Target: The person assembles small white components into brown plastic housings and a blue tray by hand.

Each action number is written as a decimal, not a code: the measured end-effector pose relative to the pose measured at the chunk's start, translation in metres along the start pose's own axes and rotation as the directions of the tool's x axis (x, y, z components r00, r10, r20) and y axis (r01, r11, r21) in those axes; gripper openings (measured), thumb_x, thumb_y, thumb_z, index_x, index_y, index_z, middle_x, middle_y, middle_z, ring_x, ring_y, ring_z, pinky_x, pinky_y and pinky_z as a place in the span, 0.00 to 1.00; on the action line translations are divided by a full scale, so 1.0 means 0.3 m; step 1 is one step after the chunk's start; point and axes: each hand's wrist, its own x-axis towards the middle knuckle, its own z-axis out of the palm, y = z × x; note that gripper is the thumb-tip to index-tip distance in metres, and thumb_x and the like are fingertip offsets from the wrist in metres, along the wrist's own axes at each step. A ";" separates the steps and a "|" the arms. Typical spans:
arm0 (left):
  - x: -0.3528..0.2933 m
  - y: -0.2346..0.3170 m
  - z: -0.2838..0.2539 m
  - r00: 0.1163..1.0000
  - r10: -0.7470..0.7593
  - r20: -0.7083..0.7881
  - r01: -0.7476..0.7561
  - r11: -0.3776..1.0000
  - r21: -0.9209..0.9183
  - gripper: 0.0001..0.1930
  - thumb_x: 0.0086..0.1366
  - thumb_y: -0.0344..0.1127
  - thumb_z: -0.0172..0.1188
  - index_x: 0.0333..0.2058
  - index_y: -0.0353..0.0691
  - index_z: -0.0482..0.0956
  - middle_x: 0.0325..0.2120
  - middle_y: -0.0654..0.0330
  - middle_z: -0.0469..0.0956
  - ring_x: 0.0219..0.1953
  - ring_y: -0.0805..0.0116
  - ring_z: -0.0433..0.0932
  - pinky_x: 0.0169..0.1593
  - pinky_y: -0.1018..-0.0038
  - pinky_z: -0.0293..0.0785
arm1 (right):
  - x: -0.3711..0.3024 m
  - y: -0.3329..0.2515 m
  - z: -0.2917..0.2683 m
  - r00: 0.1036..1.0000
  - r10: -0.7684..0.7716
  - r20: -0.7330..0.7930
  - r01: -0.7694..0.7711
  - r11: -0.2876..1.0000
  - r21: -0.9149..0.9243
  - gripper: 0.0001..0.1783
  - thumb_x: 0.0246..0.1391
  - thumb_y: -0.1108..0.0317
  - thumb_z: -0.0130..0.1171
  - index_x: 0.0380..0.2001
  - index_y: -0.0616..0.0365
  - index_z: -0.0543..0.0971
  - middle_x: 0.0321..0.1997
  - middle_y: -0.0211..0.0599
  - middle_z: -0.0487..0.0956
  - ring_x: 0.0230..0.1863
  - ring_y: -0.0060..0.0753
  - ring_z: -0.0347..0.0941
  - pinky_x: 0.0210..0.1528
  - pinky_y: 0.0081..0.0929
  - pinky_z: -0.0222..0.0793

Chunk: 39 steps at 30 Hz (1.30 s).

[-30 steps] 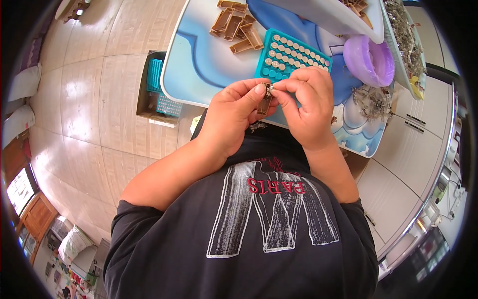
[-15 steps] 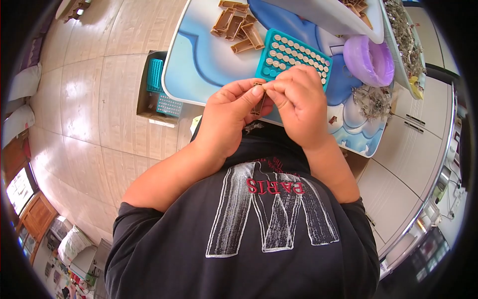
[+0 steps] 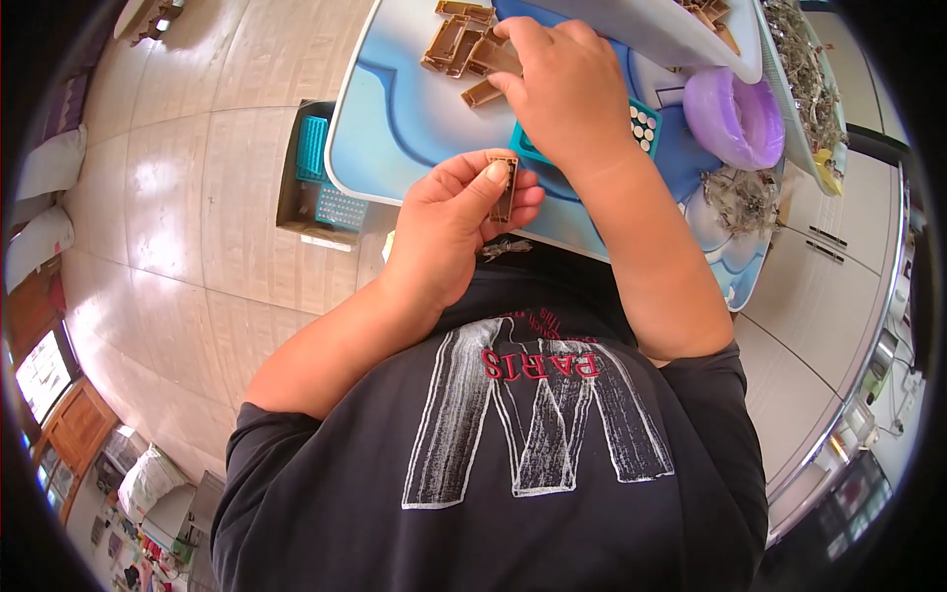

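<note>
My left hand (image 3: 444, 212) pinches a small brown rectangular plastic case (image 3: 502, 192) upright in front of my chest, its thumb pressed near the top end. Farther out, my right hand (image 3: 567, 94) reaches over the table to a pile of similar brown cases (image 3: 449, 44). Its thumb and index finger are around one brown case (image 3: 492, 57) at the pile's right side. Beneath the right hand and forearm lies a teal tray (image 3: 523, 146) with rows of small round whitish pieces, largely hidden now.
A purple round basin (image 3: 732, 118) and a heap of tangled wiry scraps (image 3: 742, 202) lie at the table's right. Behind them stands a white container (image 3: 681, 39) with more brown parts. On the floor at left, a box (image 3: 286, 202) holds teal trays.
My right hand has left the case in my left hand and moved up and away to the pile. The case at the pile's right has turned. My left hand stays nearly in place.
</note>
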 end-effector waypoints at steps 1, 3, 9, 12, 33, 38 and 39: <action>-0.002 0.000 0.000 1.000 0.008 -0.008 -0.008 1.000 -0.009 0.12 0.67 0.34 0.50 0.45 0.32 0.71 0.36 0.54 0.77 0.38 0.66 0.78 0.46 0.71 0.77 | 0.008 -0.004 -0.009 1.000 -0.006 0.005 0.006 1.000 -0.025 0.19 0.43 0.66 0.64 0.41 0.51 0.74 0.29 0.32 0.79 0.34 0.32 0.71 0.38 0.31 0.67; -0.002 -0.002 -0.003 1.000 0.016 -0.016 -0.016 1.000 -0.006 0.12 0.67 0.34 0.50 0.45 0.32 0.71 0.37 0.54 0.77 0.39 0.66 0.78 0.46 0.71 0.77 | 0.008 -0.020 -0.061 0.994 0.085 -0.063 -0.082 0.995 0.053 0.19 0.42 0.65 0.63 0.40 0.53 0.75 0.29 0.36 0.78 0.36 0.39 0.72 0.39 0.34 0.68; -0.012 0.002 0.007 1.000 -0.018 0.000 0.018 0.999 0.050 0.13 0.67 0.34 0.50 0.46 0.33 0.70 0.39 0.53 0.77 0.42 0.65 0.78 0.47 0.71 0.76 | -0.229 0.099 -0.159 0.831 0.555 0.032 -0.421 0.591 0.688 0.18 0.52 0.75 0.56 0.48 0.60 0.71 0.34 0.32 0.79 0.37 0.26 0.74 0.36 0.22 0.69; -0.015 0.003 0.033 0.998 -0.062 0.019 0.061 0.996 0.064 0.11 0.67 0.33 0.50 0.45 0.34 0.70 0.38 0.53 0.77 0.41 0.65 0.78 0.47 0.71 0.76 | -0.379 0.182 -0.201 0.788 0.616 -0.026 -0.337 0.465 0.819 0.18 0.54 0.76 0.55 0.49 0.61 0.69 0.33 0.30 0.77 0.34 0.20 0.72 0.31 0.19 0.69; -0.010 -0.040 0.103 0.970 -0.225 0.095 0.208 0.965 0.162 0.13 0.68 0.35 0.48 0.47 0.36 0.69 0.41 0.53 0.76 0.43 0.65 0.77 0.48 0.70 0.75 | -0.484 0.220 -0.225 0.865 0.499 0.056 -0.496 0.834 0.241 0.18 0.47 0.70 0.60 0.44 0.56 0.77 0.48 0.37 0.73 0.43 0.39 0.70 0.47 0.30 0.66; -0.012 -0.041 0.109 0.967 -0.233 0.101 0.215 0.963 0.166 0.14 0.68 0.36 0.48 0.49 0.35 0.68 0.41 0.53 0.76 0.43 0.66 0.77 0.49 0.71 0.75 | -0.485 0.231 -0.288 0.913 0.310 0.265 -0.365 0.911 0.192 0.28 0.41 0.73 0.61 0.51 0.53 0.73 0.54 0.34 0.71 0.49 0.44 0.68 0.52 0.33 0.65; -0.015 -0.041 0.111 0.967 -0.232 0.108 0.212 0.963 0.167 0.15 0.68 0.36 0.48 0.49 0.35 0.68 0.41 0.53 0.76 0.43 0.66 0.77 0.49 0.71 0.75 | -0.495 0.248 -0.281 0.924 0.267 0.273 -0.318 0.933 0.166 0.30 0.40 0.74 0.61 0.52 0.52 0.72 0.54 0.33 0.71 0.48 0.44 0.68 0.51 0.33 0.65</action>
